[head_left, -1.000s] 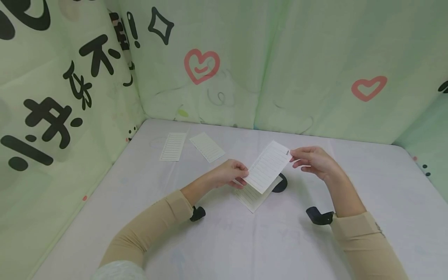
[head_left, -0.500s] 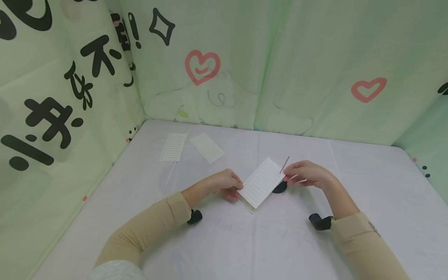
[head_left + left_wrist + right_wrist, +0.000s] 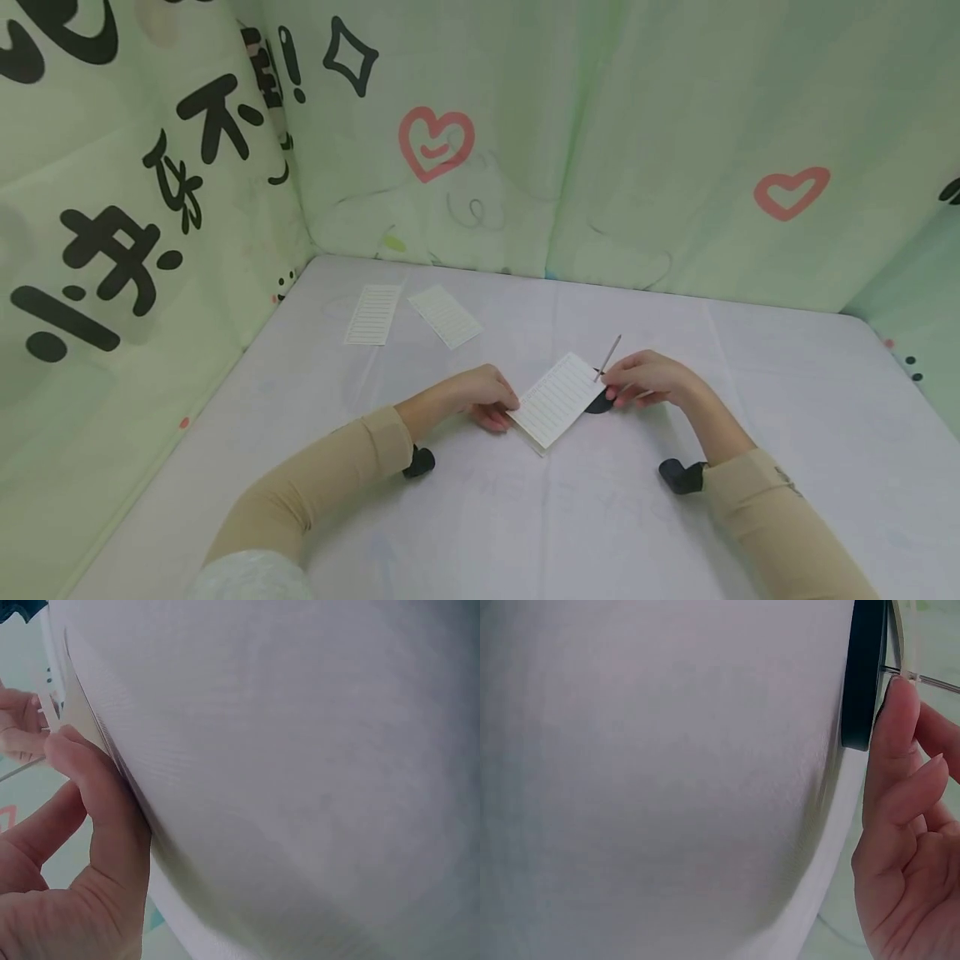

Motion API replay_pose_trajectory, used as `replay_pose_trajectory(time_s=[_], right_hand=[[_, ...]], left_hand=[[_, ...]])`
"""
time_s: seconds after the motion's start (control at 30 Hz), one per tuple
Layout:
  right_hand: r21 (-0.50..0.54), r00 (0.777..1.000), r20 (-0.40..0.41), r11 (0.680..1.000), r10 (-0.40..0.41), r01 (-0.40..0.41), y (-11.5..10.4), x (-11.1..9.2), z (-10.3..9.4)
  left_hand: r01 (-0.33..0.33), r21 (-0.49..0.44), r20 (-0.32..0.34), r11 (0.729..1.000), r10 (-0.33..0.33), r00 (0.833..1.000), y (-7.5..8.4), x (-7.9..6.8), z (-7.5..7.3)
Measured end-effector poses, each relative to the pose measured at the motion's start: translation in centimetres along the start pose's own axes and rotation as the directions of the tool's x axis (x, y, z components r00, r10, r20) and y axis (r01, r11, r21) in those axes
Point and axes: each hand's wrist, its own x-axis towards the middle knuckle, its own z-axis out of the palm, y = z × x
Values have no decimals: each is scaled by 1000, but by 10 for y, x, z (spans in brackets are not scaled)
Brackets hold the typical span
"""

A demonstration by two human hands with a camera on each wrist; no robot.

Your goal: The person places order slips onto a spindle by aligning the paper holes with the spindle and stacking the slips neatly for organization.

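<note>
A bill spike stands mid-table, with a round black base [image 3: 600,403] and a thin upright metal spike [image 3: 608,357]. The top lined paper slip [image 3: 561,400] has its right corner pierced by the spike, which pokes out above it. Under it shows the edge of another slip [image 3: 538,451]. My left hand [image 3: 489,396] pinches the top slip's left corner. Beside the spike, my right hand [image 3: 647,378] holds the slip's right corner. The right wrist view shows the fingertips at the paper [image 3: 909,634], just above the dark base [image 3: 862,675].
Two more lined slips lie farther back on the left, one straight [image 3: 372,315] and one slanted [image 3: 446,317]. The white-covered table [image 3: 465,533] meets a pale green printed curtain [image 3: 660,125] at the back. Black wrist cameras hang below both sleeves.
The top slip has come down over the spike, which now sticks up through its corner. Both hands have lowered with it, and the slip now nearly covers the one beneath.
</note>
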Motion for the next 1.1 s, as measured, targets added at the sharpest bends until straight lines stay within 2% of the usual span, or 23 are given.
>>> replay_pose_trajectory(time_s=[0.3,0.53,0.73,0.93,1.1], right_hand=[[-20,1000,-20,1000,19,-19,1,3,2],[-33,999,-31,999,24,-25,1,3,4],[-30,999,-36,999,31,-32,3,5,4],[-15,999,-25,999,37,-37,2,5,4],[-23,999,-25,999,38,-39,1,5,3]], left_hand=[[2,43,1,999,-2,1000,0,1,1],[-22,104,-26,994,25,999,0,0,3],[-16,102,-28,995,19,999,-1,0,2],[-20,105,-12,994,21,1000,-2,-1,-3],[-36,182,-35,983,43,998,-1,-3,-12]])
